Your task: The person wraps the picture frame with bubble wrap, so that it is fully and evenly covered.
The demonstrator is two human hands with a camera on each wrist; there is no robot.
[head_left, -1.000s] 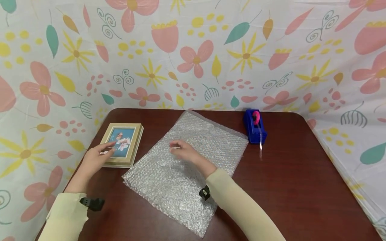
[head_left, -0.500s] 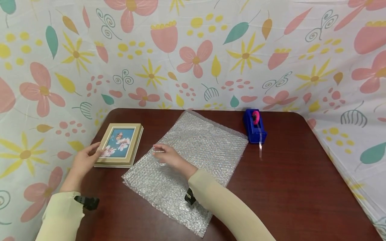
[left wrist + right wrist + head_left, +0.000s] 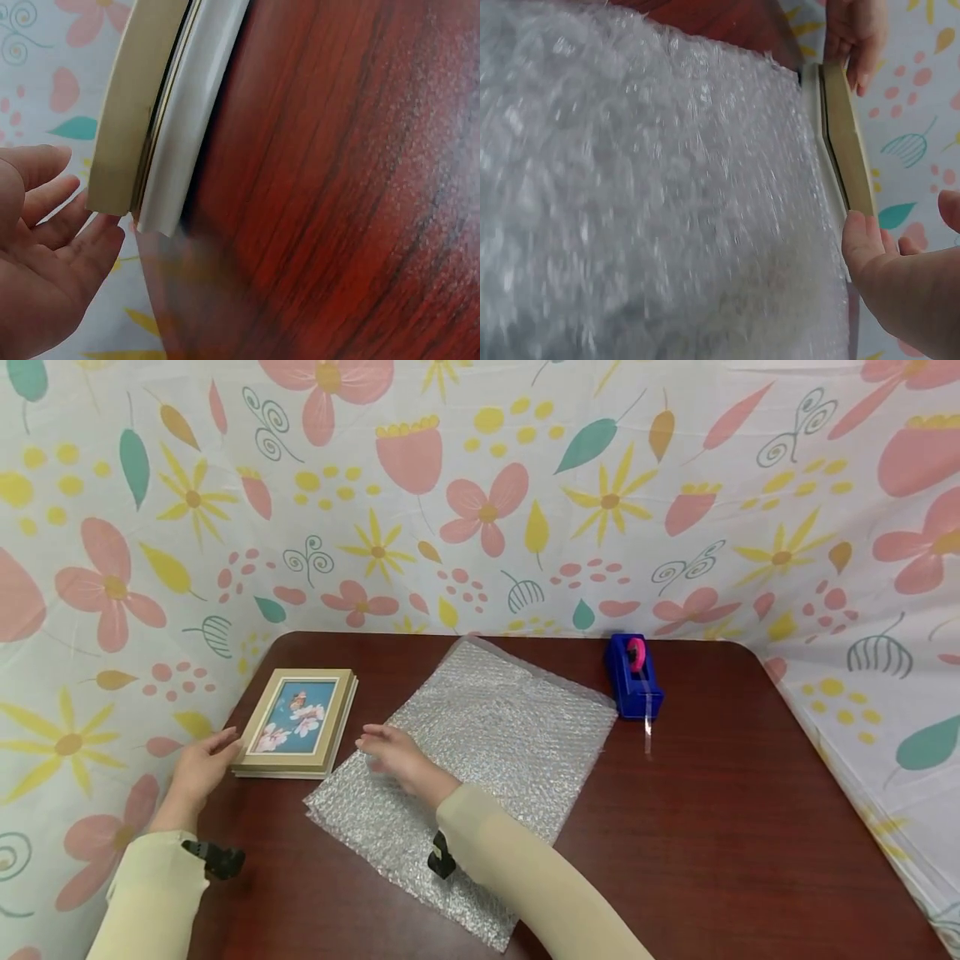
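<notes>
A gold-bordered picture frame (image 3: 296, 718) with a flower and butterfly picture lies at the left of the table, a white layer (image 3: 191, 112) beneath it. I cannot tell whether that layer is a second frame. My left hand (image 3: 201, 774) is at its lower left corner, the fingers extended and close against the edge. Over the left part of a bubble wrap sheet (image 3: 487, 743) is my right hand (image 3: 401, 762), its fingers pointing toward the frame's right side. In the right wrist view, the fingers (image 3: 864, 238) of that hand appear at the frame's edge; contact is unclear.
A blue tape dispenser (image 3: 634, 681) with a pink roll stands at the back, by the wrap's right corner. A strip of clear tape (image 3: 648, 731) hangs from it over the dark wooden table (image 3: 735, 793). A flowered cloth (image 3: 480, 493) rises behind the table and at both sides.
My right hand has moved left across the bubble wrap toward the picture frame. My left hand has drawn back from above the picture to the frame's lower left corner.
</notes>
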